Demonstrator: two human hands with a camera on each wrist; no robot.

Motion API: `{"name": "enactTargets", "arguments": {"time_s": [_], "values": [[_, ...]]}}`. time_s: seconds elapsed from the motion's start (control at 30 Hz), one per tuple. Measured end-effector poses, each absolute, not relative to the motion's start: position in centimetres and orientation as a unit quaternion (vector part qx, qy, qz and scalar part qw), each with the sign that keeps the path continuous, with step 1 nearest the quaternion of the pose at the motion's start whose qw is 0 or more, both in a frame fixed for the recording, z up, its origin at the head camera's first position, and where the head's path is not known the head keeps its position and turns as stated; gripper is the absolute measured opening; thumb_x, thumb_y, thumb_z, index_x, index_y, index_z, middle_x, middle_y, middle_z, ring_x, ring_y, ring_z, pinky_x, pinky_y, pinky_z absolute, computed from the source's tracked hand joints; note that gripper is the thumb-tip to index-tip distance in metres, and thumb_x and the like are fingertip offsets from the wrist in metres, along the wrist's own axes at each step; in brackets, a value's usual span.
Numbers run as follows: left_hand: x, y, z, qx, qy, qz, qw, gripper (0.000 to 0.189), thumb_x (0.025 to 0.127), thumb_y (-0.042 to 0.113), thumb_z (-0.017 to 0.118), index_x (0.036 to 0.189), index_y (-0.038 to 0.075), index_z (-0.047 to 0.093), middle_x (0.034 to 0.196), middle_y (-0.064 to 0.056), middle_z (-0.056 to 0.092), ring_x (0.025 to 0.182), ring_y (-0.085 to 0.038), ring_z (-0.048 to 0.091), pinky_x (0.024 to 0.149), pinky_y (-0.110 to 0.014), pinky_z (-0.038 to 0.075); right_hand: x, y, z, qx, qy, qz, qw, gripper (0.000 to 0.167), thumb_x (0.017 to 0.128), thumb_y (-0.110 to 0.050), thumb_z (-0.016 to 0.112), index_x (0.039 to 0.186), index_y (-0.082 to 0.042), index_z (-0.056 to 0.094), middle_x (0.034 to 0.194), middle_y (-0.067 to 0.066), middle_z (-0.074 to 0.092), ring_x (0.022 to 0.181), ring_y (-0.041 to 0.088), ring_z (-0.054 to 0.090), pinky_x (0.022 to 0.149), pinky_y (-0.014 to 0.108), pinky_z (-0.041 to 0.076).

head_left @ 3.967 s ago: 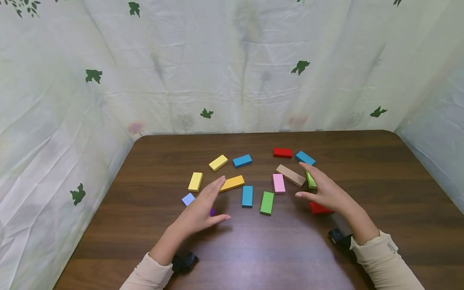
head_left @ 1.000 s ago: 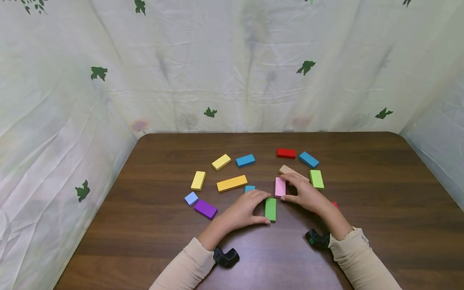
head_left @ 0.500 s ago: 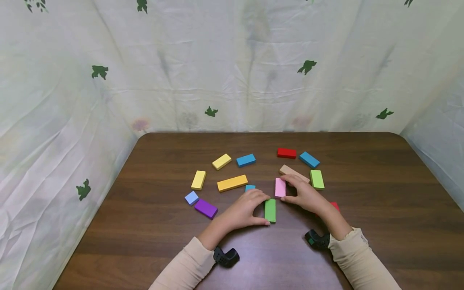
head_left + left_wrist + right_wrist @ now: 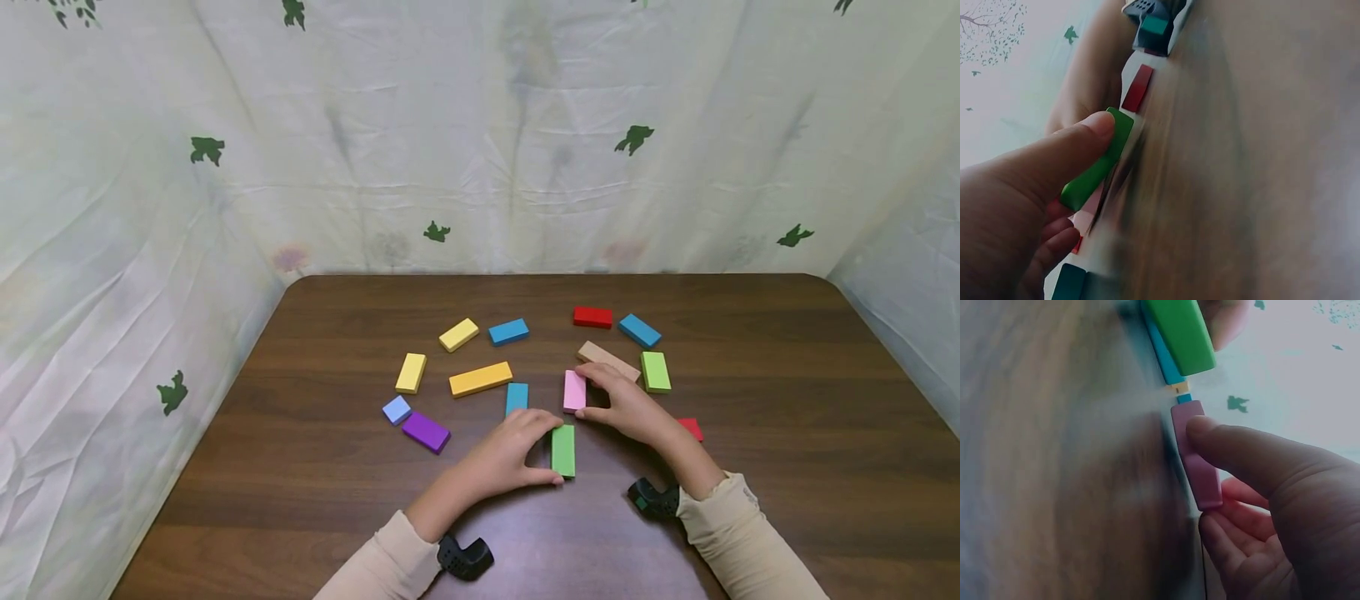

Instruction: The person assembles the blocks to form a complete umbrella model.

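My left hand [image 4: 510, 454] pinches a green block [image 4: 563, 452] by its ends, thumb at the near end and fingers at the far one. In the left wrist view the thumb presses on the green block [image 4: 1099, 164], which shows a gap above the wood. My right hand [image 4: 621, 402] pinches a pink block [image 4: 574, 392] the same way, just beyond the green one. The right wrist view shows the thumb on one end of the pink block [image 4: 1196, 456] and fingertips at the other. A blue block [image 4: 517, 398] lies partly hidden behind my left fingers.
On the brown table [image 4: 300, 467] lie an orange block [image 4: 481, 379], a purple block [image 4: 426, 432] and a tan block [image 4: 608, 360] near my right fingers. A lime green block [image 4: 656, 372] is to the right. A red block [image 4: 691, 428] is partly behind my right wrist.
Both hands came inward from open poses above the table and took hold of the green and pink blocks. Since half a second ago, green has moved nearer and slightly right, pink slightly left.
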State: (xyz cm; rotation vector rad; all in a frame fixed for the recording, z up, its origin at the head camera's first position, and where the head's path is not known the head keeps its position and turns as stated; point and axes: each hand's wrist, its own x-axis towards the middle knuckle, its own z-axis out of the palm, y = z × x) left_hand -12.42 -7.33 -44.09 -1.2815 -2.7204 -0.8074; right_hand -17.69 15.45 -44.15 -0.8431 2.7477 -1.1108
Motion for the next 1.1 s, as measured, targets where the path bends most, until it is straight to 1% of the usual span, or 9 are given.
{"name": "enactTargets", "arguments": {"time_s": [0.2, 0.33, 0.5, 0.63, 0.73, 0.87, 1.1], "values": [[-11.6, -7.3, -44.2, -0.400, -0.877, -0.267, -0.001, 0.066, 0.074, 0.041, 0.071, 0.124, 0.005, 0.048, 0.119, -0.006, 0.049, 0.109, -0.017, 0.044, 0.093, -0.028, 0.036, -17.5, 15.1, -44.2, -0.279, 0.892, -0.354, 0.034, 0.061, 0.077, -0.020, 0.072, 0.127, 0.003, 0.046, 0.127, 0.018, 0.046, 0.117, 0.032, 0.041, 0.094, 0.046, 0.035], [-11.3, -7.3, -44.5, -0.398, -0.878, -0.266, 0.002, 0.066, 0.074, 0.042, 0.070, 0.124, 0.005, 0.048, 0.119, -0.006, 0.049, 0.109, -0.017, 0.044, 0.093, -0.028, 0.036, -17.4, 15.0, -44.3, -0.282, 0.892, -0.351, 0.032, 0.061, 0.076, -0.020, 0.073, 0.126, 0.003, 0.047, 0.126, 0.018, 0.046, 0.119, 0.032, 0.039, 0.095, 0.047, 0.033], [-11.3, -7.3, -44.8, -0.394, -0.880, -0.266, 0.007, 0.064, 0.074, 0.043, 0.070, 0.123, 0.007, 0.049, 0.118, -0.004, 0.050, 0.108, -0.016, 0.045, 0.092, -0.028, 0.037, -17.3, 14.9, -44.4, -0.281, 0.892, -0.353, 0.034, 0.062, 0.076, -0.024, 0.072, 0.127, 0.002, 0.047, 0.126, 0.017, 0.046, 0.119, 0.031, 0.039, 0.095, 0.047, 0.033], [-11.3, -7.4, -44.9, -0.389, -0.880, -0.271, 0.007, 0.065, 0.075, 0.046, 0.068, 0.123, 0.008, 0.049, 0.118, -0.004, 0.050, 0.108, -0.016, 0.045, 0.092, -0.028, 0.037, -17.2, 14.8, -44.6, -0.285, 0.887, -0.363, 0.027, 0.059, 0.079, -0.026, 0.070, 0.126, 0.001, 0.048, 0.125, 0.016, 0.047, 0.118, 0.030, 0.040, 0.095, 0.046, 0.033], [-11.3, -7.4, -45.0, -0.380, -0.882, -0.280, 0.002, 0.061, 0.078, 0.047, 0.064, 0.124, 0.008, 0.049, 0.119, -0.003, 0.049, 0.109, -0.016, 0.044, 0.093, -0.029, 0.036, -17.2, 14.8, -44.7, -0.293, 0.881, -0.370, 0.025, 0.056, 0.080, -0.025, 0.068, 0.126, 0.001, 0.048, 0.125, 0.015, 0.048, 0.118, 0.029, 0.040, 0.095, 0.046, 0.033], [-11.2, -7.5, -45.0, -0.362, -0.887, -0.287, -0.009, 0.056, 0.082, 0.044, 0.061, 0.124, 0.009, 0.050, 0.119, -0.001, 0.049, 0.110, -0.015, 0.043, 0.093, -0.029, 0.035, -17.1, 14.7, -44.8, -0.298, 0.877, -0.376, 0.033, 0.056, 0.081, -0.026, 0.068, 0.126, 0.000, 0.048, 0.125, 0.013, 0.048, 0.117, 0.028, 0.041, 0.095, 0.046, 0.033], [-11.2, -7.5, -45.2, -0.350, -0.891, -0.288, -0.005, 0.057, 0.082, 0.044, 0.061, 0.123, 0.007, 0.049, 0.117, -0.002, 0.049, 0.109, -0.014, 0.043, 0.093, -0.028, 0.036, -16.9, 14.6, -44.5, -0.303, 0.871, -0.384, 0.054, 0.055, 0.080, -0.022, 0.068, 0.127, -0.001, 0.048, 0.126, 0.012, 0.047, 0.118, 0.026, 0.040, 0.096, 0.044, 0.032]]}}
